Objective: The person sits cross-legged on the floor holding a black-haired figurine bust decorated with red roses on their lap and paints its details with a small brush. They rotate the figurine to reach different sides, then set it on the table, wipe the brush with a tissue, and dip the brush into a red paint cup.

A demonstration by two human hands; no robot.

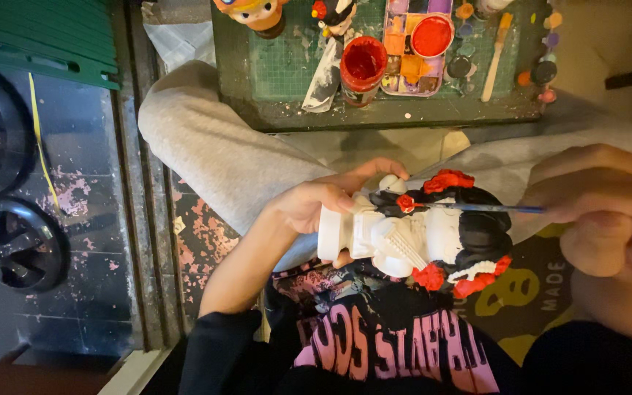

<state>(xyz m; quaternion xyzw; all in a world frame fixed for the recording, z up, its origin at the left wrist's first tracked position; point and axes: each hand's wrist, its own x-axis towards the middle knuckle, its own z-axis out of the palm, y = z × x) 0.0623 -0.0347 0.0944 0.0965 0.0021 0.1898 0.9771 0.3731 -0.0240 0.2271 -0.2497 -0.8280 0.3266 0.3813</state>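
Observation:
My left hand (316, 205) grips the base of a white plaster figurine (396, 234) lying sideways over my lap. The figurine has black hair and red flowers painted on it. My right hand (594, 212) pinches a thin paintbrush (477, 208) whose red-loaded tip touches a small red flower near the figurine's head. An open jar of red paint (363, 66) stands on the green cutting mat (287, 66) on the low table ahead of me, beside a paint palette (415, 51) with a red lid.
Two painted figurines (257, 11) stand at the table's far edge. A wooden stick (495, 55) and several small paint pots (543, 69) lie at the right. A green folded panel (38, 36) and black wheels (9, 241) sit on the floor at left.

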